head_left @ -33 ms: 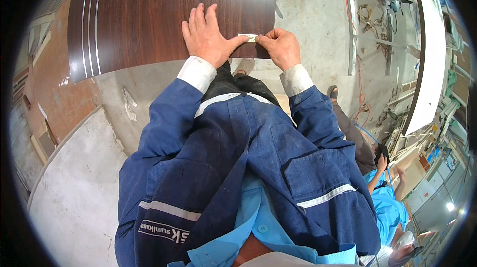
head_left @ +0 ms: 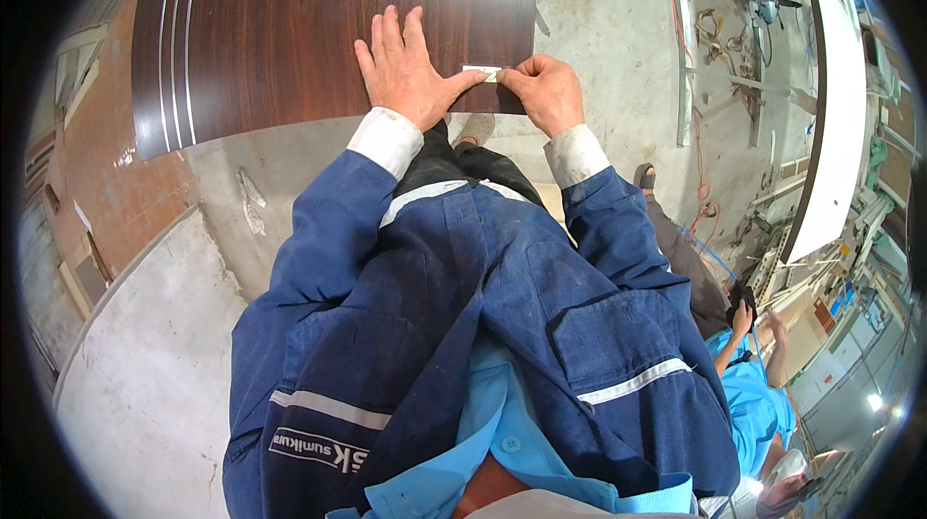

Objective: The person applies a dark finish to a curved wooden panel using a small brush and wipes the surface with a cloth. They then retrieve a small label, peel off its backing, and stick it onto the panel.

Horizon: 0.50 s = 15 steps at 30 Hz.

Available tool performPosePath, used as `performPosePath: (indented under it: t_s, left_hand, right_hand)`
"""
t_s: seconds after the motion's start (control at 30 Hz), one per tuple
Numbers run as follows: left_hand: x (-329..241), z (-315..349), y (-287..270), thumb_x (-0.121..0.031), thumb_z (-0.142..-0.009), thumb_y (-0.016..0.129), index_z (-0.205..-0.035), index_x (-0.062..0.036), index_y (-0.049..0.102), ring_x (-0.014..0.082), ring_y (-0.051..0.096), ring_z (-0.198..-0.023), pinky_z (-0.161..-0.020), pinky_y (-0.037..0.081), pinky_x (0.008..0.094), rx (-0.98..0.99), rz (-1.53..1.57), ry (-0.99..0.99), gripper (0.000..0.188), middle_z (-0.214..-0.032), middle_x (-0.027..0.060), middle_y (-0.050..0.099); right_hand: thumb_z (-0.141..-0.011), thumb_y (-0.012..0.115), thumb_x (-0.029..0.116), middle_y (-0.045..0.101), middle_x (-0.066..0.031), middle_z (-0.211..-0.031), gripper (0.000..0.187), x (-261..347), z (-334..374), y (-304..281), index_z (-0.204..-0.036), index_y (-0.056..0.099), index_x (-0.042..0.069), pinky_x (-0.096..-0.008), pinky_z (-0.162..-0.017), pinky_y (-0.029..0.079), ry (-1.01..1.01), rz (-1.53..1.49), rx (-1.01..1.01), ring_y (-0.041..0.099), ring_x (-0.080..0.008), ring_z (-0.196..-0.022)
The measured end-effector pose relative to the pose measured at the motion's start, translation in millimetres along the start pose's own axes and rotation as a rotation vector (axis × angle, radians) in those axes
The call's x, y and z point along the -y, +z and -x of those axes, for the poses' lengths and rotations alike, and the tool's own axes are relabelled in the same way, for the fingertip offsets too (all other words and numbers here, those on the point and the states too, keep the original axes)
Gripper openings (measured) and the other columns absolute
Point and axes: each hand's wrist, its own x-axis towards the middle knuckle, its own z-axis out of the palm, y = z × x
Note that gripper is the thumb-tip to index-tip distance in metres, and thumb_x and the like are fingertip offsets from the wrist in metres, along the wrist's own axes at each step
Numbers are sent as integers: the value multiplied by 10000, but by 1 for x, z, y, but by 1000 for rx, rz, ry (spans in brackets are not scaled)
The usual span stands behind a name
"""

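Note:
A dark brown wood-grain panel [head_left: 319, 46] lies in front of me, with several thin silver lines down its left part. Near its front right corner is a small pale label-like piece [head_left: 480, 73], whitish with some yellow; its exact kind is too small to tell. My left hand [head_left: 404, 80] rests on the panel with fingers spread, its thumb reaching the left end of the pale piece. My right hand [head_left: 546, 92] is closed at the panel's right edge, its thumb and curled fingers at the piece's right end.
To the right stands a large white-faced panel [head_left: 838, 113] with a dark edge. Tools [head_left: 763, 2], an orange cord [head_left: 703, 196] and metal bars [head_left: 684, 65] lie on the concrete floor. A person in a blue shirt [head_left: 748, 393] is close at my right. Brown boards [head_left: 126, 191] lie left.
My left hand has shifted very slightly to the right on the panel. The other person's hand at right has moved a little. My right hand stays put.

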Motion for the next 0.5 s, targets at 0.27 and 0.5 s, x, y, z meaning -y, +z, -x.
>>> performPosePath:
  t_s: [0.27, 0.5]
  left_hand:
    - [-6, -15, 19, -742, -718, 766, -1599, 7, 188, 482, 47, -1562, -1243, 31, 627, 116, 77, -57, 1293, -1655, 334, 131]
    - [-11, -18, 17, -749, -692, 780, -1605, 18, 165, 524, 46, -1546, -1241, 47, 630, 147, 62, -53, 1341, -1649, 351, 124]
  right_hand:
    - [-877, 675, 355, 738, -146, -759, 367, -14, -21, 3, -852, 764, 0, -377, -670, 537, -19, -149, 47, 700, -245, -693]
    - [-908, 605, 351, 712, -180, -736, 397, -17, -25, 1, -861, 752, -15, -393, -680, 529, 13, -122, 46, 691, -281, -684]
